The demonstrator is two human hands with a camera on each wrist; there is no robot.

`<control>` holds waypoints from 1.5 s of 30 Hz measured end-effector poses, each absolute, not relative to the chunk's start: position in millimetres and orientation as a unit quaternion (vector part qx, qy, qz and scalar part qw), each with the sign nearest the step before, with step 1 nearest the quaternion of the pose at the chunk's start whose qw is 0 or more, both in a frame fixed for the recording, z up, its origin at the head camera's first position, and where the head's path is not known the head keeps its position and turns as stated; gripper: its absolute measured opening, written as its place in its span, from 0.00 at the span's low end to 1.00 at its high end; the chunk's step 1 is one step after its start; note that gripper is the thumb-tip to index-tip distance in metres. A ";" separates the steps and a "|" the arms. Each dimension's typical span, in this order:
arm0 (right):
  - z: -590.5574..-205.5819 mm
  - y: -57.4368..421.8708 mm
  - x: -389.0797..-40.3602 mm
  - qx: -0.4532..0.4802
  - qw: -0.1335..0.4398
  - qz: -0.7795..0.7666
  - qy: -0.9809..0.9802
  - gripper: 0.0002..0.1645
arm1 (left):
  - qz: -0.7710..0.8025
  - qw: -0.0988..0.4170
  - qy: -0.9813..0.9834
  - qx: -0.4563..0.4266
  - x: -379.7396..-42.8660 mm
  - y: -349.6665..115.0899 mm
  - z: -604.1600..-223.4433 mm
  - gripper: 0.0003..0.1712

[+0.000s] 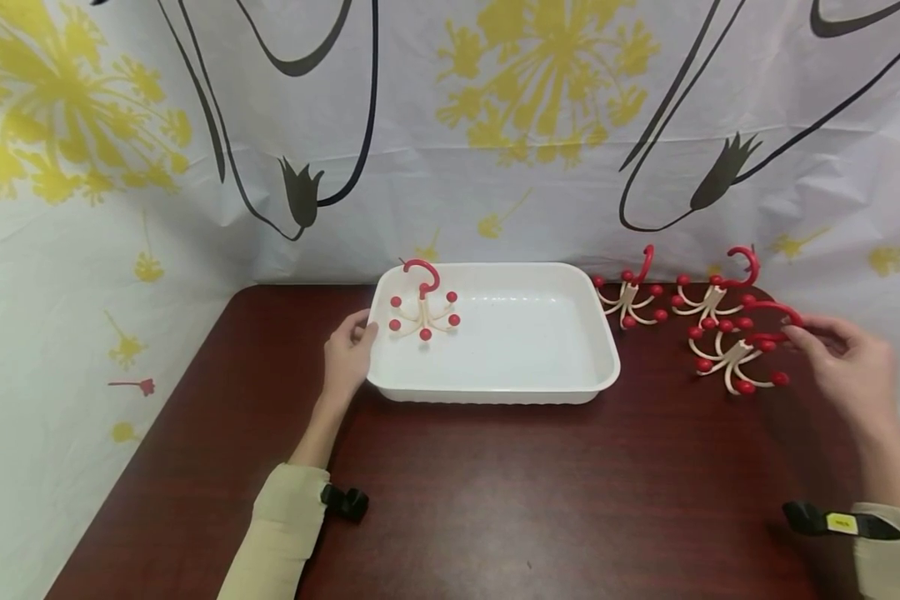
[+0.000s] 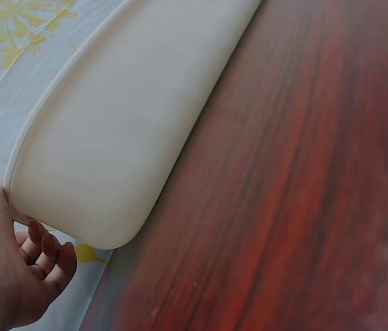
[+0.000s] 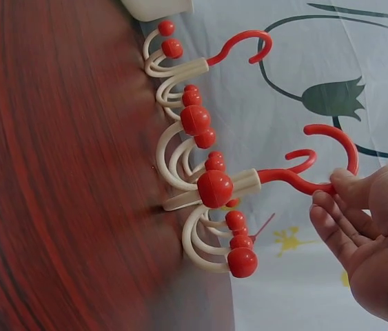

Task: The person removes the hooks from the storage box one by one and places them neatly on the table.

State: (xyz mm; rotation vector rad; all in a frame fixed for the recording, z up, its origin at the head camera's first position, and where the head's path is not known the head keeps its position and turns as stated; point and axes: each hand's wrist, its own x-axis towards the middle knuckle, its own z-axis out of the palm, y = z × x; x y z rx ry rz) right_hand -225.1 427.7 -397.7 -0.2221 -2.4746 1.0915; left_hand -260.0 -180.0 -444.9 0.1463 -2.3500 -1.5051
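Note:
My left hand [image 1: 347, 358] grips the left rim of a white rectangular tray [image 1: 487, 395], thumb on top and fingers curled beneath, as the left wrist view also shows. Inside the tray, at its left end, is a multi-arm hanger [image 1: 423, 312] with a red hook, cream arms and red ball tips. Off to the right, my right hand [image 1: 855, 367] pinches the red hook of a matching hanger [image 3: 249, 181] between thumb and fingers. Whether that hanger's arms touch the table cannot be told.
Two more such hangers, one [image 1: 628, 293] just right of the tray and another [image 1: 712, 296] behind the held one, lie close together on the dark red-brown table [image 1: 555, 500]. A patterned white cloth [image 1: 435, 167] hangs along the back and left sides.

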 end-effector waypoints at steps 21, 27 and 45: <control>-369.9 418.6 -217.7 -0.054 0.240 0.401 -0.882 0.13 | -0.529 0.176 -0.828 0.051 -258.6 -178.9 -442.4 0.21; -360.7 407.1 -220.2 -0.028 0.246 0.407 -0.879 0.16 | -0.530 0.178 -0.827 0.050 -259.3 -178.8 -442.7 0.21; -357.9 343.2 -238.8 0.073 0.224 0.451 -0.861 0.13 | -0.531 0.177 -0.827 0.051 -258.3 -178.4 -442.8 0.21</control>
